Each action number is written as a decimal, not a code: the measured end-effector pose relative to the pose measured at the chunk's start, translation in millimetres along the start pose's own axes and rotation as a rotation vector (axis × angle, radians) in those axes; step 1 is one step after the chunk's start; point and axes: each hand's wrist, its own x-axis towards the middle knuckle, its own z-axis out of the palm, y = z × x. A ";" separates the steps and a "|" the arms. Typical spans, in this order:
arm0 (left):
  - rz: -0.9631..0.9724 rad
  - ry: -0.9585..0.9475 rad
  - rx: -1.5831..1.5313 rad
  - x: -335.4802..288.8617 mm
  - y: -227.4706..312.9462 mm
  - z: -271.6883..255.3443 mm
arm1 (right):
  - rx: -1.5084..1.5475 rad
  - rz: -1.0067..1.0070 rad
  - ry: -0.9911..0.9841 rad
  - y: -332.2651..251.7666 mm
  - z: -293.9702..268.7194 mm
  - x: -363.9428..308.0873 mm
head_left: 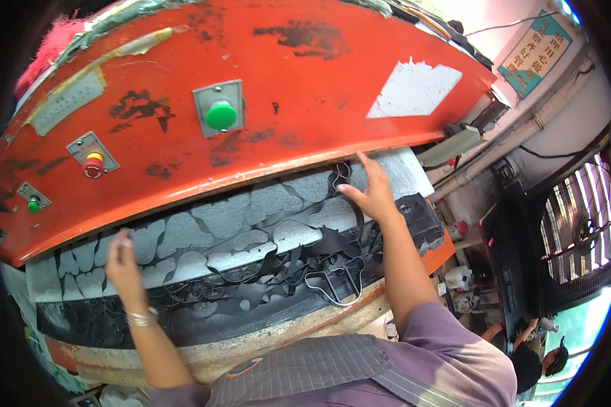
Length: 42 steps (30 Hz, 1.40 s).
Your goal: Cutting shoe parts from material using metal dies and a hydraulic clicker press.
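Note:
A black sheet web (187,227) full of rounded cut-out gaps lies across a pale grey cutting board (414,169). My left hand (123,268) is over the sheet's left part, its slightly blurred fingers stretched toward the machine and nothing visible in them. Toward the board's right end, my right hand (373,193) is open, thumb and forefinger spread. Just left of its thumb stands a small looped metal cutting die (342,175); whether the thumb touches it I cannot tell. A larger metal-strip cutting die (336,285) rests on black scraps in front of the board.
Above the board hangs the press's orange-red front (305,88), with a green push button (220,115) and a red emergency button (94,165). Tangled black scraps (244,295) cover the near ledge. A black fan (577,217) and another person (533,356) are at the right.

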 end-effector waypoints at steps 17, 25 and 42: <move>0.391 -0.081 0.465 -40.8 -10.5 -96.7 | 0.291 -0.223 -0.351 -190.9 10.8 -76.7; 0.208 -0.666 0.321 -236.9 36.8 -21.0 | 0.195 -0.445 -0.869 -181.4 8.3 -217.7; 0.003 -0.791 0.414 -204.0 38.0 -5.3 | 0.059 0.176 -0.435 -96.7 -9.7 -52.8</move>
